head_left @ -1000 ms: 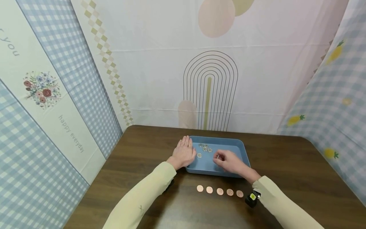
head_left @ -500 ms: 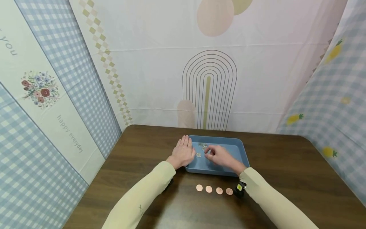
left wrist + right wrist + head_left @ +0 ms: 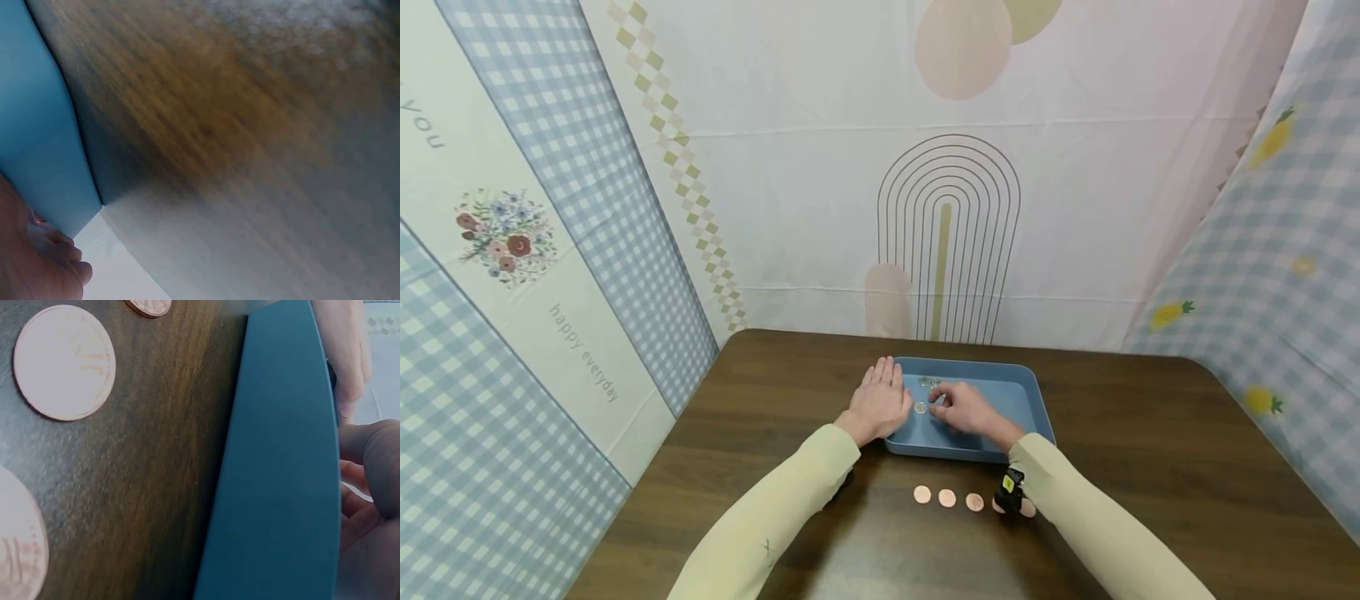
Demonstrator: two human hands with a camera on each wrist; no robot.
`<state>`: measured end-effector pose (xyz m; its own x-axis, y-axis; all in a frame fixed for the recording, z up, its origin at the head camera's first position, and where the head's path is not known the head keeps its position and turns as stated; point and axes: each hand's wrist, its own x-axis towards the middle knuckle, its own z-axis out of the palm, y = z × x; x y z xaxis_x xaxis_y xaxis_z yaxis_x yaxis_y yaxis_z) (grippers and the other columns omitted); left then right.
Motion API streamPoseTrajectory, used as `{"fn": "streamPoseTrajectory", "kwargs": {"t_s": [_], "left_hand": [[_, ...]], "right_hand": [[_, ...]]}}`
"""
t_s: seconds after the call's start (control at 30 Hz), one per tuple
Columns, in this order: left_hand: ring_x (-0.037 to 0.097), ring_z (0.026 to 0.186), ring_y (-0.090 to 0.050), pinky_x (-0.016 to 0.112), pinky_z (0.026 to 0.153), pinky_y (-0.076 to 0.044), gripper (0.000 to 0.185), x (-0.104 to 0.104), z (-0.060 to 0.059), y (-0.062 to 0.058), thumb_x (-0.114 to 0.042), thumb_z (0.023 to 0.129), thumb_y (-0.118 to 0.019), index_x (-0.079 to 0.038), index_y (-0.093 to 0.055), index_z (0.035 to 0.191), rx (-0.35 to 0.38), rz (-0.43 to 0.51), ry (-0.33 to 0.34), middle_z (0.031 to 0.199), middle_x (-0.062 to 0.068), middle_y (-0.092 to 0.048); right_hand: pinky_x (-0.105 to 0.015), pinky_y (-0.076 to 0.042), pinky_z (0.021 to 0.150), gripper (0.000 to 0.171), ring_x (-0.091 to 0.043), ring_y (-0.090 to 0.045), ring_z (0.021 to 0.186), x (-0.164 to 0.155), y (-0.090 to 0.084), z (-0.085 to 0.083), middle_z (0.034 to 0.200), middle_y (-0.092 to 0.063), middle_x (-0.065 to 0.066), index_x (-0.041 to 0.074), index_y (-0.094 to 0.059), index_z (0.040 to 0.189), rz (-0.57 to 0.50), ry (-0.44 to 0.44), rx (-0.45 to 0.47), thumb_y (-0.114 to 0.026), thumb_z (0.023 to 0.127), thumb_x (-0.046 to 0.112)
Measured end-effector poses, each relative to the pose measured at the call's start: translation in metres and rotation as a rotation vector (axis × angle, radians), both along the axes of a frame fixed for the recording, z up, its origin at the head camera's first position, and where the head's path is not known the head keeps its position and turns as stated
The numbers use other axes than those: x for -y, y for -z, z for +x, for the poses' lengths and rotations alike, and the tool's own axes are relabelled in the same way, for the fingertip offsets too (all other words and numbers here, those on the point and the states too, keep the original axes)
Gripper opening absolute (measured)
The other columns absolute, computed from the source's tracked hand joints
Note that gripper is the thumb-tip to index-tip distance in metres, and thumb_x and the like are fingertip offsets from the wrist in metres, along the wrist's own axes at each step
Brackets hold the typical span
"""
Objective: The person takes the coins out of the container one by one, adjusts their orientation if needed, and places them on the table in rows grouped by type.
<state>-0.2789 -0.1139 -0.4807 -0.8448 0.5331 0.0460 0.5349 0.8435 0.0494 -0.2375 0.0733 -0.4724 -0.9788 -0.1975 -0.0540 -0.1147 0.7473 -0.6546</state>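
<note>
Resting flat with fingers straight and together, the left hand (image 3: 880, 400) lies palm down over the left rim of the blue tray (image 3: 1022, 398), its heel on the tabletop (image 3: 760, 400) and its fingertips toward the tray's far left corner; this grip is open and holds nothing. Its pale yellow sleeve (image 3: 775, 508) runs back toward the near edge. The right hand (image 3: 966, 408) reaches into the tray from the near side, fingers curled toward the silver coins (image 3: 928, 383) that lie in the tray's far left part. One silver coin (image 3: 920, 407) lies apart from the cluster, between the two hands. The right fingertips are bunched near the coins, but whether they pinch one I cannot tell: the spot is too small in the head view.

A row of copper coins (image 3: 947, 498) lies on the tabletop just in front of the tray's near wall. Three show whole; the right end of the row is partly hidden behind the small black device (image 3: 1010, 489) strapped at the right wrist.

The left wrist view is blurred, showing only the tray's wall (image 3: 37, 144), wood grain and the edge of the hand (image 3: 37, 262). The right wrist view shows the tray's outer wall (image 3: 281, 475) close up, two copper coins (image 3: 65, 362) cut off by the frame edges, and curled fingers (image 3: 369, 462) past the rim, their tips out of sight.
</note>
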Motion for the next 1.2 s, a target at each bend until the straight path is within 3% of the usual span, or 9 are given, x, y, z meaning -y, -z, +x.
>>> {"fn": "streamPoseTrajectory", "kwargs": {"t_s": [0.37, 0.8, 1.2], "left_hand": [[0.031, 0.152, -0.018, 0.042, 0.124, -0.017, 0.062, -0.003, -0.003, 0.0, -0.036, 0.104, -0.023, 0.001, -0.026, 0.153, -0.004, -0.009, -0.008, 0.162, 0.02, -0.022], [0.031, 0.152, -0.018, 0.044, 0.124, -0.018, 0.062, -0.008, -0.007, 0.0, -0.035, 0.104, -0.024, 0.001, -0.026, 0.154, -0.007, -0.021, -0.019, 0.162, 0.02, -0.021], [0.03, 0.153, -0.016, 0.043, 0.125, -0.017, 0.062, -0.01, -0.01, 0.001, -0.036, 0.104, -0.024, 0.001, -0.026, 0.154, 0.001, -0.014, -0.03, 0.162, 0.02, -0.021]], "right_hand": [[-0.026, -0.042, 0.041, 0.025, -0.011, -0.049, 0.04, 0.004, 0.009, -0.013, 0.058, -0.056, -0.001, 0.007, -0.069, 0.115, 0.011, 0.002, -0.022, -0.067, 0.091, 0.017], [-0.027, -0.043, 0.057, 0.013, -0.012, -0.053, 0.063, 0.009, 0.016, -0.024, 0.083, -0.069, -0.003, 0.013, -0.074, 0.098, 0.161, -0.032, -0.162, -0.074, 0.087, 0.019], [-0.027, -0.044, 0.058, 0.011, -0.012, -0.055, 0.065, 0.009, 0.015, -0.026, 0.078, -0.067, -0.001, 0.011, -0.071, 0.092, 0.153, -0.001, -0.124, -0.076, 0.085, 0.017]]}}
